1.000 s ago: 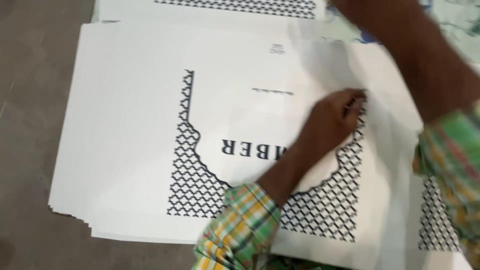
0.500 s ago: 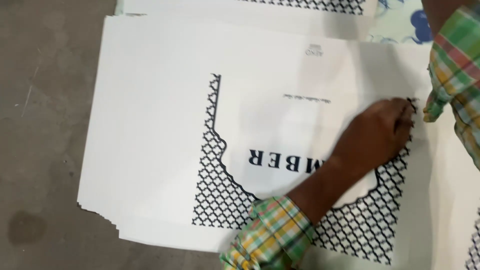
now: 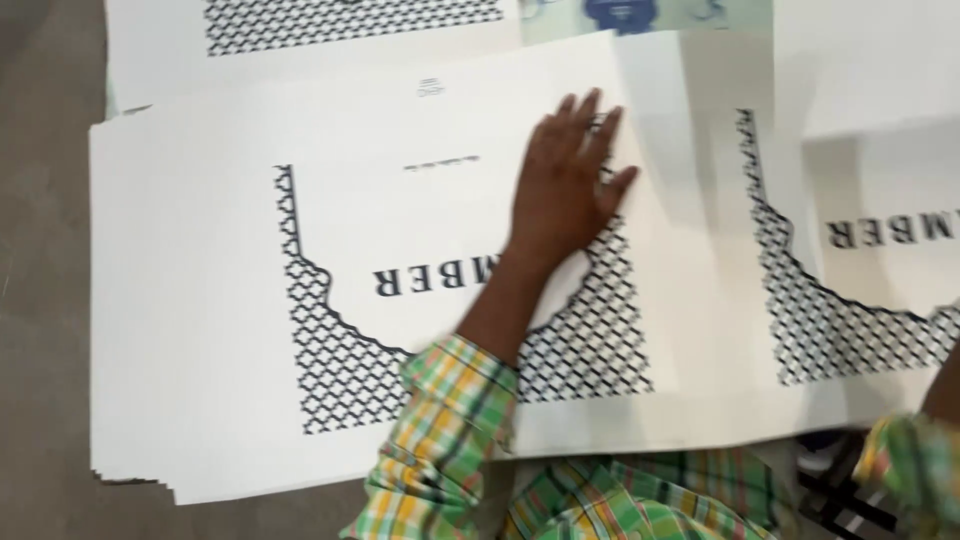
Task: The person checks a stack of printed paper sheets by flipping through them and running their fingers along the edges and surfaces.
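My left hand [image 3: 565, 190] lies flat, palm down, fingers slightly spread, on the top sheet of a stack of large white sheets [image 3: 200, 300]. That sheet is printed with a black lattice pattern [image 3: 340, 360] and bold dark letters. The hand rests on the upper right part of the print and holds nothing. A second sheet with the same print [image 3: 860, 290] lies to the right, overlapping the stack's right edge. Of my right arm, only the forearm and the checked sleeve [image 3: 905, 470] show at the lower right edge. The right hand itself is out of view.
More printed sheets [image 3: 350, 20] lie beyond the stack at the top, with a blue and green printed one [image 3: 640, 15] beside them. Grey floor [image 3: 40, 300] runs along the left. My checked shirt [image 3: 620, 500] fills the bottom middle.
My left hand went from curled fingers to flat and spread on the sheet. My right arm withdrew from the upper right to the lower right edge. A second printed sheet now shows at right.
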